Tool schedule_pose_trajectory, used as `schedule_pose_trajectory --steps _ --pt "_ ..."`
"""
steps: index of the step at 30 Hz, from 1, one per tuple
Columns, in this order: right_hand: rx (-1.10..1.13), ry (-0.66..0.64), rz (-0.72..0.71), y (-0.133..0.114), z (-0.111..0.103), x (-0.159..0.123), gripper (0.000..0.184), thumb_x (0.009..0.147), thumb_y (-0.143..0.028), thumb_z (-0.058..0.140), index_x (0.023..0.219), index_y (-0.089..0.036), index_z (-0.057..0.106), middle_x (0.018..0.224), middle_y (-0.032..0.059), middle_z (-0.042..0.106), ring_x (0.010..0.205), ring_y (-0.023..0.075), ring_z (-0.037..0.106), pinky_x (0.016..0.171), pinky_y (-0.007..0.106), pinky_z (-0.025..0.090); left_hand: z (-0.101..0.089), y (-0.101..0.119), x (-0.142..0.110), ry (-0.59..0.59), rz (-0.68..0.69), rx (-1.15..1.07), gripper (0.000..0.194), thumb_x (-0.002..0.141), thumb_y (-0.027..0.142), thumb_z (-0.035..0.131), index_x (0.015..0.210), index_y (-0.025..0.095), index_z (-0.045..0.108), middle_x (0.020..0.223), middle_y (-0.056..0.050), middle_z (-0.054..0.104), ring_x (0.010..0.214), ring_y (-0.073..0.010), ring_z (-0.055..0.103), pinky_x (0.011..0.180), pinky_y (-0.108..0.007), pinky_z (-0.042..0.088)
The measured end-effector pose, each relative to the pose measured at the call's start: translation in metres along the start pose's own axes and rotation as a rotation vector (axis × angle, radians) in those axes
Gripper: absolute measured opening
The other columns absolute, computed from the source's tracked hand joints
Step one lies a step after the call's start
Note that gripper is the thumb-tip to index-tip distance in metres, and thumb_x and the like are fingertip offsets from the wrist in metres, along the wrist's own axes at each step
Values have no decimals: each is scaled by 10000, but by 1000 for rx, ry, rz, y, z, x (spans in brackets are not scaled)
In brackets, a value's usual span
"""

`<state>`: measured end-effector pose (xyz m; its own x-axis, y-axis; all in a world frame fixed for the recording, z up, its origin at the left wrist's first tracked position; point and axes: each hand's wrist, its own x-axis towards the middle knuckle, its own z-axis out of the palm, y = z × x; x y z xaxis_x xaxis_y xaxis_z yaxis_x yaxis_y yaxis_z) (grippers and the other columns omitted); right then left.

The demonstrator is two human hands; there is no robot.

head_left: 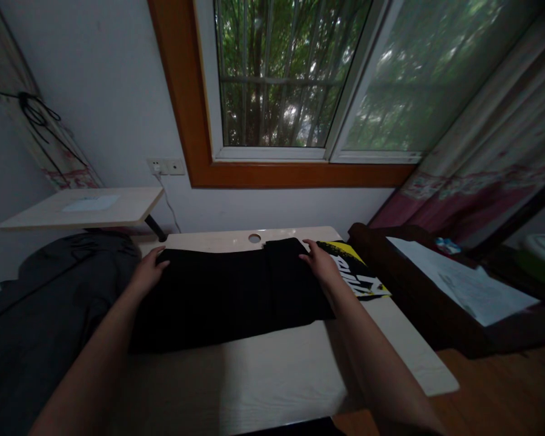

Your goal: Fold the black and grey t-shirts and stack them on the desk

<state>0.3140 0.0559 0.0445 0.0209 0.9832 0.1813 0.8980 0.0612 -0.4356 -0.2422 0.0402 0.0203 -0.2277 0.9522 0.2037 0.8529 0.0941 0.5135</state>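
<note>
A black folded cloth garment (218, 297) lies flat across the pale table, with a thicker folded layer at its right part. At its far left corner is my left hand (148, 272), thumb and fingers apart and touching the edge. My right hand (320, 261) rests at the far right side of the garment, its index finger and thumb spread over the dark cloth. Just past that hand, a black and yellow printed piece (356, 275) with white lettering sticks out; whether it joins the garment I cannot tell. The undersides of both hands are hidden.
The pale table (272, 375) has a round hole near its back edge. A raised small shelf (95, 206) and a dark grey cloth heap (59, 297) are at left. On the right, papers (458, 278) lie on a dark brown surface. A window (290, 79) is ahead.
</note>
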Motion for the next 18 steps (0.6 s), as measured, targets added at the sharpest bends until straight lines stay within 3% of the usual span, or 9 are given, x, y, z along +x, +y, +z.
schedule_pose_trajectory --steps 3,7,11,14,18 --pt "-52 -7 -39 -2 0 2 464 956 -319 598 1406 -225 533 1131 99 692 1015 245 656 819 315 486 6 9 6 23 30 68 554 899 292 545 1432 147 512 1334 -171 659 1247 -309 622 1052 -448 496" --pt "-190 39 -103 -7 3 -8 364 961 -306 583 1301 -183 632 1266 165 616 1141 294 608 949 410 504 13 19 -8 102 98 256 578 897 250 505 1462 128 502 1367 -207 601 1311 -345 553 1122 -504 423" --pt "-119 57 -375 -20 12 -22 365 984 -306 553 1313 -181 649 1502 164 477 1392 308 457 1151 479 399 17 38 -32 161 244 378 537 923 265 480 1455 203 531 1567 -163 443 1492 -384 319 1185 -597 299" --pt "-44 -59 -561 -28 26 -32 427 1004 -374 536 1383 -193 612 1604 132 395 1487 287 359 1214 485 334 22 54 -46 131 334 397 464 968 299 427 1396 228 592 1577 -121 459 1539 -357 235 1215 -645 193" --pt "-35 -145 -599 -30 44 -42 516 1016 -429 514 1490 -225 505 1608 119 406 1500 276 352 1223 543 298 33 65 -58 -5 410 411 485 1000 384 391 1403 199 591 1586 -120 455 1531 -342 275 1215 -614 225"
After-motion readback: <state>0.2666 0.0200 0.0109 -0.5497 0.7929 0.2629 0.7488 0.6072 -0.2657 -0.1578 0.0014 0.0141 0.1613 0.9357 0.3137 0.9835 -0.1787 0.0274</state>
